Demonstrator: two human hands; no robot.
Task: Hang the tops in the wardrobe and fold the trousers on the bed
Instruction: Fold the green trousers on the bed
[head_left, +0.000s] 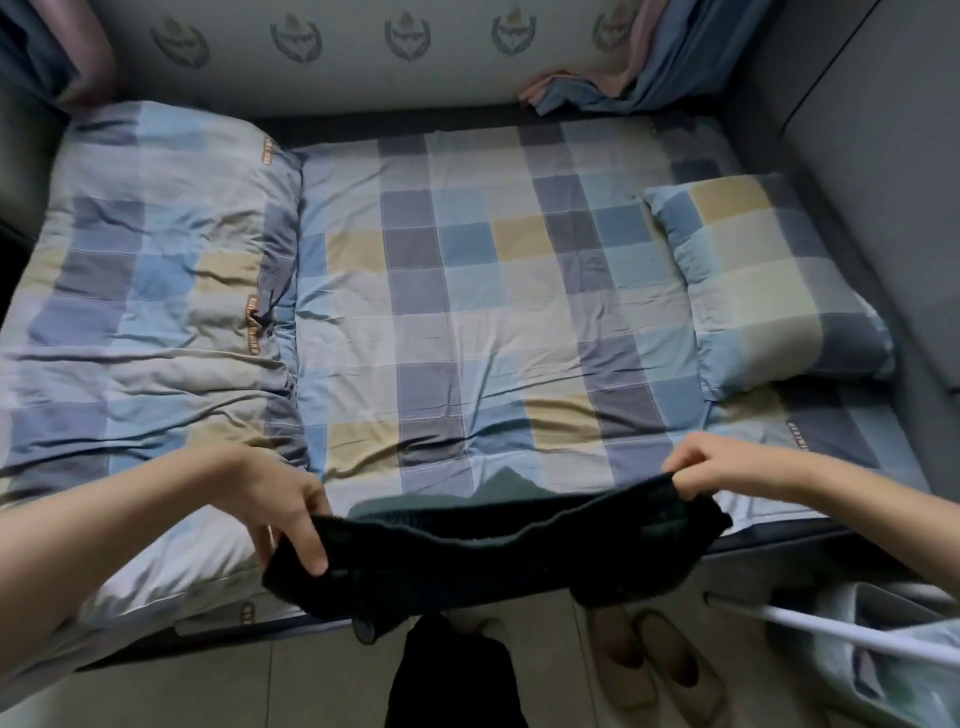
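Observation:
A dark, almost black garment (478, 561) is stretched out between both hands over the near edge of the bed (467, 312). My left hand (283, 512) grips its left end with the fingers curled over the cloth. My right hand (711, 465) pinches its right end. The band between the hands sags a little, and the remainder of the garment hangs down past the bed's edge toward the floor. I cannot tell whether it is a top or trousers. The bed has a blue, grey and yellow checked sheet.
A folded checked duvet (150, 291) lies on the bed's left part and a checked pillow (769, 291) on its right. A pair of slippers (654, 670) stands on the tiled floor below. A white rail (831, 631) with pale cloth shows at the lower right.

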